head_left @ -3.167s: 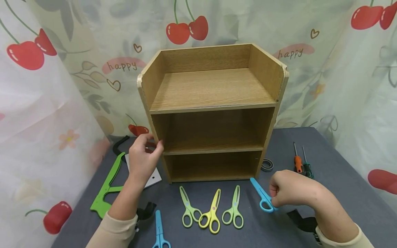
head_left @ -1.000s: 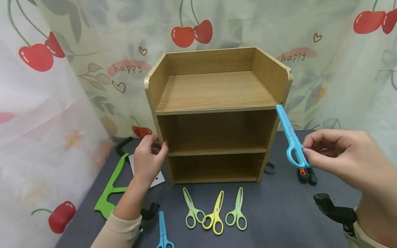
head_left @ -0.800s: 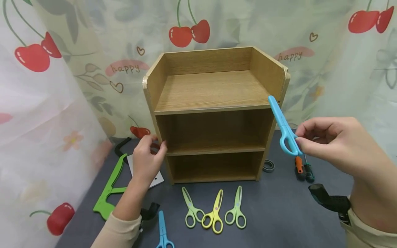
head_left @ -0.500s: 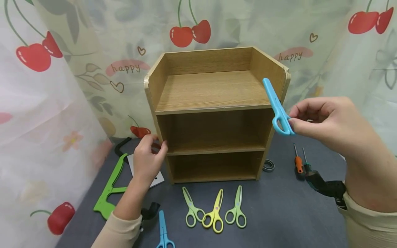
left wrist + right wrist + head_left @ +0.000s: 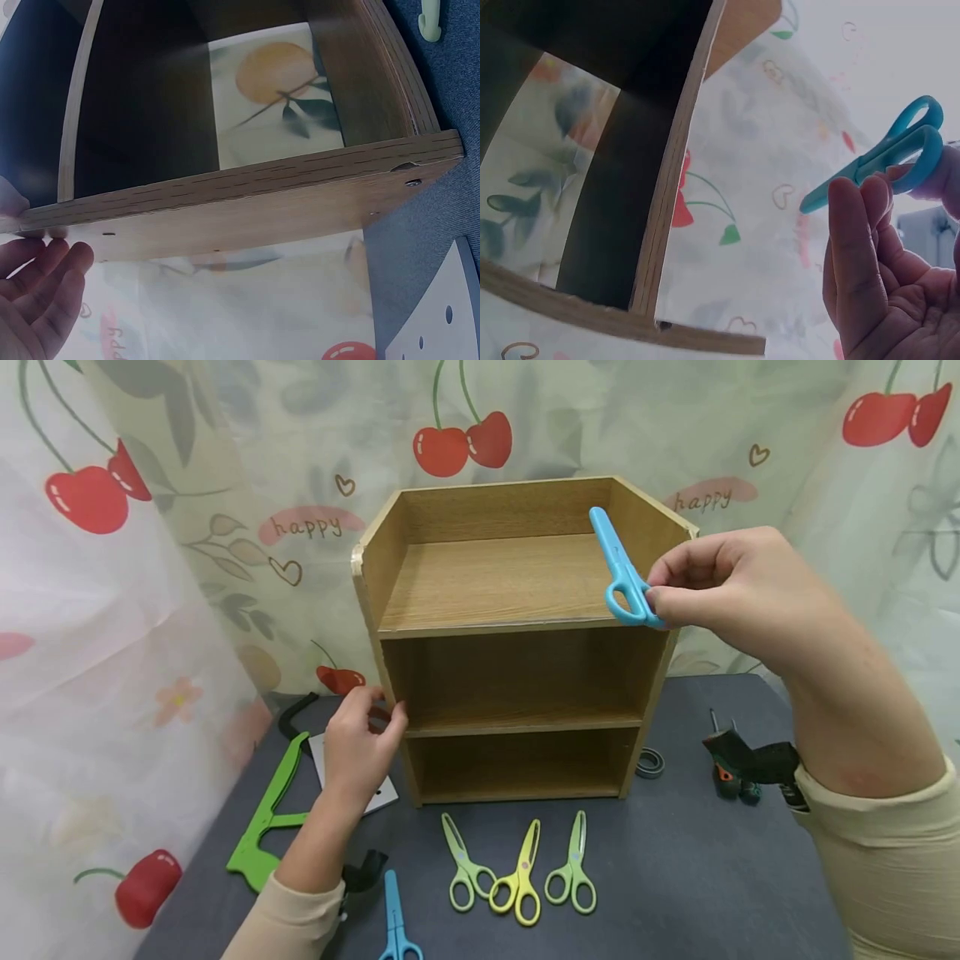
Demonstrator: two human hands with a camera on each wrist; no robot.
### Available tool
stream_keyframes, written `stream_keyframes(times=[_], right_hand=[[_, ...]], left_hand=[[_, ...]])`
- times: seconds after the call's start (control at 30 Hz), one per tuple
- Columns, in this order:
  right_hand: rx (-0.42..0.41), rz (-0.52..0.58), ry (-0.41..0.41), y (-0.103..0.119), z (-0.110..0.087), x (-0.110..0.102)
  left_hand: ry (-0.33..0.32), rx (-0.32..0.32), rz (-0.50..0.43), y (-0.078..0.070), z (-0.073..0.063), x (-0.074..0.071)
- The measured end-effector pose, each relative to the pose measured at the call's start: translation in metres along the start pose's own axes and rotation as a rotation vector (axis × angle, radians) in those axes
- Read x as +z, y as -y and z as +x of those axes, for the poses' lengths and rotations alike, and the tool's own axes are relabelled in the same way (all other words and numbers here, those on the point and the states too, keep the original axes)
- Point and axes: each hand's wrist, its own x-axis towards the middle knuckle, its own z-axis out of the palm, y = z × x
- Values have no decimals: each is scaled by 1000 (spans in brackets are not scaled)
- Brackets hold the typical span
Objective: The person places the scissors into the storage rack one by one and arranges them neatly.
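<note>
My right hand [image 5: 742, 589] pinches a pair of light blue scissors [image 5: 617, 553] by the handle, thumb against fingers. The scissors hang in front of the top tier of a wooden shelf unit [image 5: 517, 727], blade tilted up and left. In the right wrist view the scissors [image 5: 840, 180] appear apart from the shelf side. My left hand [image 5: 358, 747] grips the unit's left side panel around mid-height. Thumb and fingers lie on either side of the panel [image 5: 247, 180] in the left wrist view.
On the dark table lie green scissors [image 5: 454, 843], yellow scissors [image 5: 527, 853], more green scissors [image 5: 577, 852] and blue scissors [image 5: 393, 906]. A green saw-shaped tool [image 5: 262, 818] and white plate [image 5: 382, 795] lie left. A black tape roll [image 5: 650, 773] and partly hidden screwdrivers [image 5: 725, 783] lie right.
The right hand has lifted the blue scissors from the table at the right, then carried them up and left to the top tier. The left hand stays on the side panel.
</note>
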Motion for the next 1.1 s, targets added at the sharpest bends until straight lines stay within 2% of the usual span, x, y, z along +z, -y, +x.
stream_keyframes(times=[0.33, 0.47, 0.83, 1.1], right_hand=[[-5, 6, 95, 25, 38, 12], [4, 37, 131, 36, 50, 21], [-7, 41, 173, 65, 79, 45], [0, 19, 229, 80, 100, 69]], left_hand=[[0, 2, 2, 2, 0, 0], [3, -3, 7, 1, 1, -1], [4, 7, 17, 0, 3, -2], [15, -10, 15, 0, 2, -2]])
